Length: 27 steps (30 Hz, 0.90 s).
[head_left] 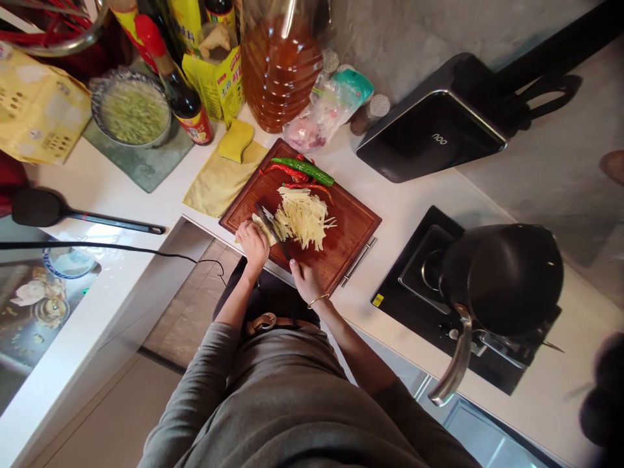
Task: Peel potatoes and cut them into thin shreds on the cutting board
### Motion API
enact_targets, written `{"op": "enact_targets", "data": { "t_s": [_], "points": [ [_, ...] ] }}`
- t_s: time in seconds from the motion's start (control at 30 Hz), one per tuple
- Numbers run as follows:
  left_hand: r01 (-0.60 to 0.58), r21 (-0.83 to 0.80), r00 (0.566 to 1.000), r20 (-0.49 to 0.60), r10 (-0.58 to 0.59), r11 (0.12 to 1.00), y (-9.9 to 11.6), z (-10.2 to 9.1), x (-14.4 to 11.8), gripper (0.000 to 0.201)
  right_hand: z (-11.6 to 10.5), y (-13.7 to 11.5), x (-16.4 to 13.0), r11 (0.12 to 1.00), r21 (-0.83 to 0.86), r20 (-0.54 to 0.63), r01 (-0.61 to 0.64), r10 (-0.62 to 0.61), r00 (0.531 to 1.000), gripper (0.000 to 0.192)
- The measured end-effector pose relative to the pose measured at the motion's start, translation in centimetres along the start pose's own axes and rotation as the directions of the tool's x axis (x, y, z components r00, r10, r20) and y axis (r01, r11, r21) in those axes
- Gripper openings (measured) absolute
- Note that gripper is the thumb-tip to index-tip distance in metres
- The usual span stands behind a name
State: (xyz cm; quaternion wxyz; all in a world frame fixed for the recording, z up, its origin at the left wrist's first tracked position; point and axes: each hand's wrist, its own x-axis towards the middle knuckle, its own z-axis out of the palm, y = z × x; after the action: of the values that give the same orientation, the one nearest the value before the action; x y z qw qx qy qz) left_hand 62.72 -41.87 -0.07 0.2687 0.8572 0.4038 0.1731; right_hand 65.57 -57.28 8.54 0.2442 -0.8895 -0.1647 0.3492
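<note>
On a reddish-brown wooden cutting board [351,227], my left hand [253,246] presses down on pale potato slices [259,222], its fingers bent over them. My right hand [307,281] grips the handle of a kitchen knife [273,233], whose blade stands beside my left fingertips, over the potato. A heap of thin potato strips [306,218] lies to the right of the blade. Behind the heap are a long green chili pepper [307,171] and several red chili peppers [287,170].
A black wok [507,279] sits on the stove [409,286] at right, its handle pointing toward me. A knife block [429,136], an oil jug [283,71], a sauce bottle [182,97] and a bowl of chopped greens [131,110] line the back. A black spatula [107,220] lies left, near the sink.
</note>
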Motion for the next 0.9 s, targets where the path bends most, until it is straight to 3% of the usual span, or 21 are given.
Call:
{"op": "enact_targets", "data": {
  "t_s": [0.23, 0.47, 0.6, 0.77, 0.9],
  "points": [
    [0.007, 0.043, 1.000, 0.024, -0.008, 0.999, 0.0, 0.7, 0.0, 0.024, 0.3, -0.4, 0.0, 0.999, -0.020, -0.004, 0.029, -0.029, 1.000, 0.056],
    [0.011, 0.090, 0.999, 0.033, -0.014, 0.996, 0.5, 0.4, 0.1, 0.024, 0.2, -0.6, -0.2, 0.980, -0.192, 0.055, -0.048, 0.060, 0.997, 0.056],
    [0.005, 0.102, 0.999, 0.038, -0.009, 0.995, 0.5, 0.4, 0.1, 0.023, 1.1, -0.8, 1.2, 0.970, -0.222, 0.059, -0.100, 0.115, 0.992, 0.058],
    [0.002, 0.092, 0.999, 0.045, -0.006, 0.996, 0.6, 0.3, 0.1, 0.023, 1.8, 0.2, 3.0, 0.995, -0.065, 0.006, -0.075, 0.075, 0.997, 0.069],
    [0.017, 0.002, 1.000, 0.008, -0.017, 1.000, 0.5, -0.3, 0.0, 0.023, 1.4, 1.0, 2.7, 0.998, 0.038, -0.015, -0.057, 0.058, 0.998, 0.079]
  ]
}}
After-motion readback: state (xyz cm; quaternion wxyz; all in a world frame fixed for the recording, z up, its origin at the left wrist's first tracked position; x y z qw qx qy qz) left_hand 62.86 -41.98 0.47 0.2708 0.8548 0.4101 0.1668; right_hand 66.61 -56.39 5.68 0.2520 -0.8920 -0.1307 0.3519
